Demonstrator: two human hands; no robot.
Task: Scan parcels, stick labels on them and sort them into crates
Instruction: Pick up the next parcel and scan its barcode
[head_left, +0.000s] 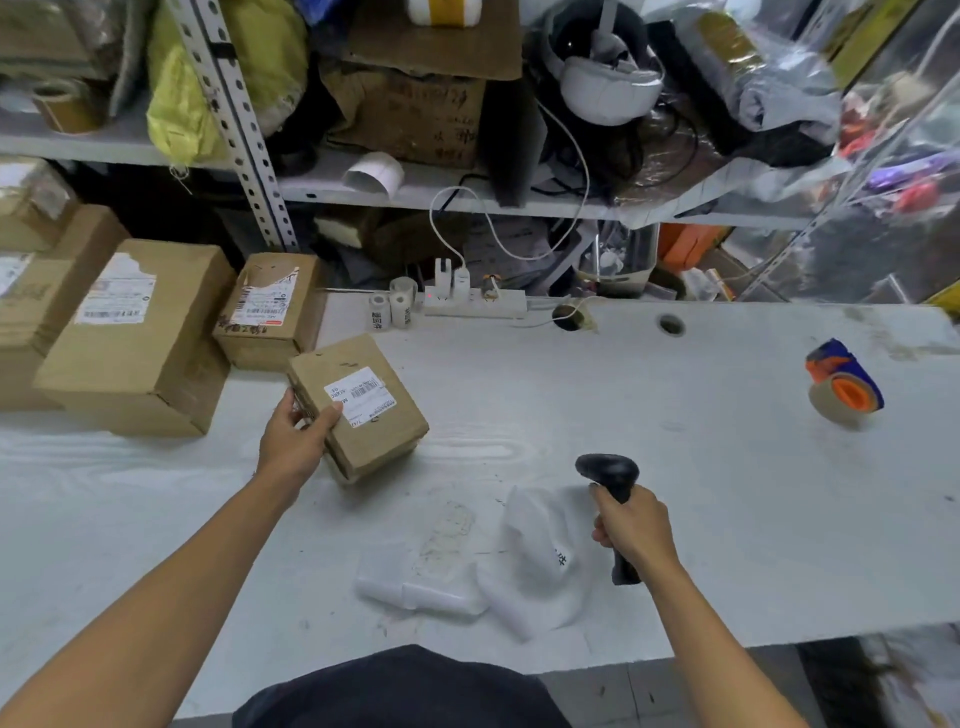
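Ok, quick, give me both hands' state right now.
Left hand: fingers grip the small cardboard parcel at its edge.
Right hand: fingers wrapped round the black scanner.

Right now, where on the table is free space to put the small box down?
Bare table lies between the scanner and the tape dispenser, also ahead of the small box toward the power strip. Crowded: stacked boxes on the left, label rolls near the front edge.

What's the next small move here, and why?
Probably swing the scanner in the right hand left toward the barcode label. The left hand grips the small box label-up, tilted on the table, but the scanner head sits off to its right.
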